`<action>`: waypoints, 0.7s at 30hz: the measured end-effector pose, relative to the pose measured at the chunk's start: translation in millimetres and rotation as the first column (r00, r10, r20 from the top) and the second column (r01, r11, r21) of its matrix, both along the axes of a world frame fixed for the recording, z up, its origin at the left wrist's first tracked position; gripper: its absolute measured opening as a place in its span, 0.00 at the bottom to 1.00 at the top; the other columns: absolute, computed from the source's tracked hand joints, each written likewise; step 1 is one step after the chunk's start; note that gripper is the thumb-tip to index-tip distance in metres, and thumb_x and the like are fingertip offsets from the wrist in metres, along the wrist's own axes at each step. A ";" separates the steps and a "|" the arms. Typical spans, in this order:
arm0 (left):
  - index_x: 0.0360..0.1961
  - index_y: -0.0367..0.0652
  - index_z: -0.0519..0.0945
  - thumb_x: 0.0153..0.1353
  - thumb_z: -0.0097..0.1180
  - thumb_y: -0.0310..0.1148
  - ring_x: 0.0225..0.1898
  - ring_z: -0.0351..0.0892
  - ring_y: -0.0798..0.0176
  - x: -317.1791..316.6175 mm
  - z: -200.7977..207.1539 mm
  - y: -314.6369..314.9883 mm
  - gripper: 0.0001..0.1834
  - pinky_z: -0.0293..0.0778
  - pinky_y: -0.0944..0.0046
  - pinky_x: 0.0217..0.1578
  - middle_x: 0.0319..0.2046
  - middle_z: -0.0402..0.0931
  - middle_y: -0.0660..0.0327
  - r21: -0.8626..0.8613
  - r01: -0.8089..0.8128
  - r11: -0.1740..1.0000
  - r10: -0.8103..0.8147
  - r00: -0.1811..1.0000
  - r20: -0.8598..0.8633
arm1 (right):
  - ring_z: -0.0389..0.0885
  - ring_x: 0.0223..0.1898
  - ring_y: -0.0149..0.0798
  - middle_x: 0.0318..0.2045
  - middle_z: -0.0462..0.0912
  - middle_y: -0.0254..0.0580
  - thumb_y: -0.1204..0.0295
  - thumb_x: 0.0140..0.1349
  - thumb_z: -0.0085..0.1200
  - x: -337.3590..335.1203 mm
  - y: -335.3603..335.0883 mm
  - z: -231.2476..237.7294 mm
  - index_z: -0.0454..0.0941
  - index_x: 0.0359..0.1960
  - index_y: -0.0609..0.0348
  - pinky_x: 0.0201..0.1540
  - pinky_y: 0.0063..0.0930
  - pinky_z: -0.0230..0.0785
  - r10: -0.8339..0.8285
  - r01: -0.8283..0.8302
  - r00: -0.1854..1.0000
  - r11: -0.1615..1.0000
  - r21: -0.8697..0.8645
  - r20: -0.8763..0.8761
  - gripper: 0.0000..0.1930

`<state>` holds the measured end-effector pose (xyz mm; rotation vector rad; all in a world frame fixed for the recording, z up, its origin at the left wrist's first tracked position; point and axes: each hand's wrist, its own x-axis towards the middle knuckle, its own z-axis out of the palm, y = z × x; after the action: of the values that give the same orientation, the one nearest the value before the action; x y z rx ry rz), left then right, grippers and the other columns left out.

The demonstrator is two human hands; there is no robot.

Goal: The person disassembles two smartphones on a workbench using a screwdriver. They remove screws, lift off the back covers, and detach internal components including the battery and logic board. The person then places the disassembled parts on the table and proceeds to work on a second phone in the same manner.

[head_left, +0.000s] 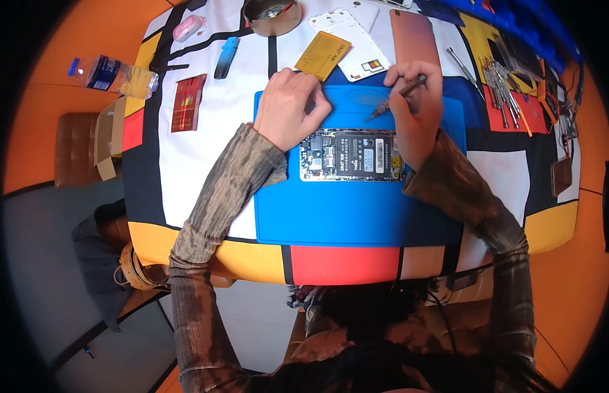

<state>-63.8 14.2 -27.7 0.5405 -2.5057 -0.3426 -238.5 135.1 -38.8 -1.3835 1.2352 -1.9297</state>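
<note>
An opened phone (327,177), its circuit board and black battery (360,155) showing, lies on a blue mat (357,216). My right hand (419,111) grips a slim screwdriver (383,108) above the phone's far right part. The tool's tip points down and left, over the mat just beyond the phone and apart from it. At the phone's far left corner my left hand (290,108) rests with its fingers curled. Its fingertips are hidden, so whatever it may hold does not show. Right beyond its knuckles lies a gold rectangular piece (322,56), partly over a white phone cover (363,49).
A round bowl (273,18), a blue lighter (226,57), a red packet (188,103) and a lying bottle (114,76) are at the left. A copper-coloured phone panel (412,36) lies at the back. Several screwdrivers (504,92) sit at the right, near a blue rack (533,23).
</note>
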 end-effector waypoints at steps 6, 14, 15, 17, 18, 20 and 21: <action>0.23 0.38 0.77 0.52 0.55 0.32 0.28 0.69 0.58 0.8 -1.7 -0.3 0.08 0.67 0.60 0.31 0.21 0.75 0.56 -0.053 -0.004 0.999 0.003 1.000 -0.027 | 0.68 0.27 0.19 0.42 0.71 0.45 0.85 0.59 0.44 -7.8 13.5 -3.2 0.56 0.44 0.61 0.28 0.11 0.63 0.068 -0.096 0.957 0.992 -0.085 -0.282 0.14; 0.24 0.37 0.75 0.53 0.57 0.31 0.28 0.68 0.59 1.8 -4.4 -1.4 0.08 0.68 0.62 0.29 0.21 0.74 0.58 -0.071 -0.010 0.997 0.007 0.999 -0.039 | 0.68 0.27 0.20 0.42 0.70 0.47 0.85 0.59 0.42 -9.5 14.6 -0.6 0.56 0.44 0.64 0.30 0.12 0.65 0.106 -0.134 0.942 0.988 -0.070 -0.319 0.14; 0.24 0.37 0.75 0.53 0.57 0.31 0.28 0.69 0.59 1.8 -4.4 -1.6 0.08 0.68 0.62 0.29 0.21 0.74 0.58 -0.066 -0.009 0.998 0.006 0.999 -0.043 | 0.68 0.27 0.20 0.42 0.70 0.47 0.85 0.59 0.42 -9.5 14.2 -0.4 0.56 0.44 0.64 0.30 0.12 0.65 0.103 -0.134 0.941 0.988 -0.073 -0.323 0.14; 0.25 0.37 0.75 0.53 0.57 0.31 0.28 0.69 0.59 1.8 -4.4 -1.9 0.08 0.68 0.62 0.29 0.21 0.74 0.58 -0.070 -0.005 0.998 0.003 0.999 -0.035 | 0.68 0.27 0.20 0.42 0.70 0.47 0.85 0.59 0.42 -8.7 14.3 0.1 0.56 0.44 0.64 0.30 0.12 0.65 0.093 -0.123 0.937 0.990 -0.067 -0.337 0.14; 0.25 0.37 0.76 0.53 0.57 0.31 0.28 0.69 0.59 2.0 -4.5 -1.9 0.08 0.68 0.62 0.29 0.22 0.74 0.58 -0.071 -0.004 0.997 0.002 1.000 -0.031 | 0.68 0.27 0.20 0.42 0.70 0.47 0.85 0.59 0.42 -7.9 14.8 0.2 0.56 0.44 0.64 0.30 0.12 0.65 0.086 -0.113 0.934 0.992 -0.058 -0.346 0.14; 0.25 0.37 0.76 0.53 0.57 0.31 0.28 0.69 0.59 2.2 -4.7 -1.9 0.08 0.69 0.62 0.29 0.22 0.74 0.58 -0.071 -0.002 0.997 -0.001 0.999 -0.035 | 0.69 0.28 0.20 0.42 0.70 0.47 0.85 0.59 0.43 -6.3 15.6 0.6 0.56 0.44 0.63 0.30 0.12 0.66 0.066 -0.092 0.931 0.994 -0.056 -0.360 0.14; 0.26 0.37 0.76 0.54 0.57 0.32 0.28 0.70 0.59 2.3 -4.9 -1.7 0.08 0.69 0.62 0.29 0.22 0.74 0.57 -0.071 -0.002 0.997 0.000 0.999 -0.037 | 0.69 0.28 0.20 0.42 0.70 0.47 0.85 0.59 0.43 -5.7 16.1 0.8 0.56 0.44 0.63 0.30 0.12 0.66 0.054 -0.082 0.929 0.995 -0.061 -0.365 0.14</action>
<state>-61.5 12.6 -32.6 0.5024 -2.4715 -0.2593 -244.2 151.2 -37.9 -1.8616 1.2634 -1.7383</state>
